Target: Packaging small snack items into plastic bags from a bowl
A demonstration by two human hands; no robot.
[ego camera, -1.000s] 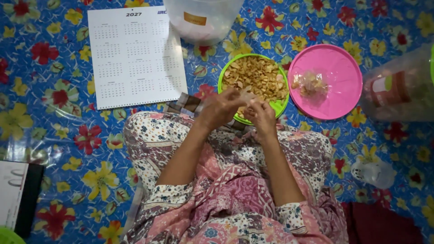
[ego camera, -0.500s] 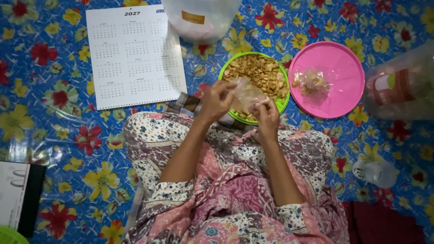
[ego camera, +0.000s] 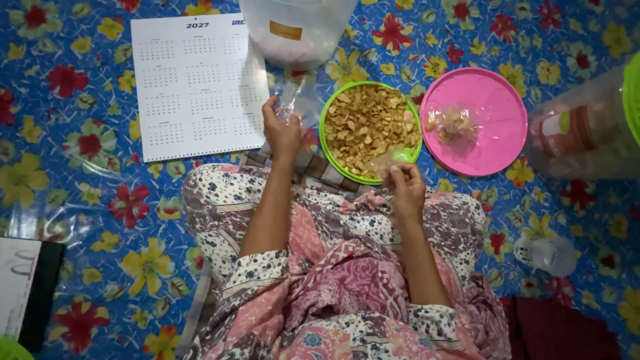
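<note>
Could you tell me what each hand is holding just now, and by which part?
The left hand pinches a clear bag at its lower end. The right hand grips a second bag by its near edge, beside the chip bowl.

Dim, even indoor light with soft shadows; glare streaks the glossy floor mat at left, and the clear jar at the right edge is blurred, out of focus

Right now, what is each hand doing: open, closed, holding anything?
Left hand: closed on a small clear plastic bag, held up beside the green bowl.
Right hand: fingers pinched together at the bowl's near edge; what they hold cannot be told.
</note>
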